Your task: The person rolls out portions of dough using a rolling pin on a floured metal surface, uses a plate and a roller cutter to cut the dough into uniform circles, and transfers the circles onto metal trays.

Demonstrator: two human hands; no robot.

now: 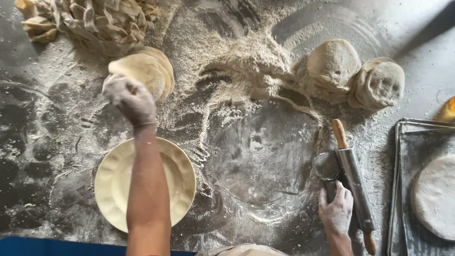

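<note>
**Ana:** Flour covers the whole dark tabletop (57,156), yes? What is nearest to the person?

**Ben:** Nearest is the right hand (335,211), low on the right side. It lies on the handle of a round metal cutter (327,167), and the fingers (342,192) are curled loosely on it; I cannot tell if they grip it firmly. A metal rolling pin (354,182) with wooden ends lies just beside this hand, touching the cutter.

**Ana:** And on the left?

**Ben:** A cream plate (113,182) sits there, and the left forearm passes over it. Further away, the left hand (130,98), white with flour, is closed around the edge of the top disc in a small stack of dough discs (147,68). So the dough is there, beyond the plate, and the fingers hold it.

**Ana:** Which step is it, you think?

**Ben:** I judge that one disc is being taken from the stack. The round mark in the flour (265,161) at the middle looks like the working place. The next move needs a gentle lift, so the thin disc separates from the one under it without tearing.

**Ana:** What more is there?

**Ben:** At the right edge, a metal tray (407,189) with a flat dough round (436,196). Far right, two dough balls (355,73); far left, a heap of dough strips (99,19).
</note>
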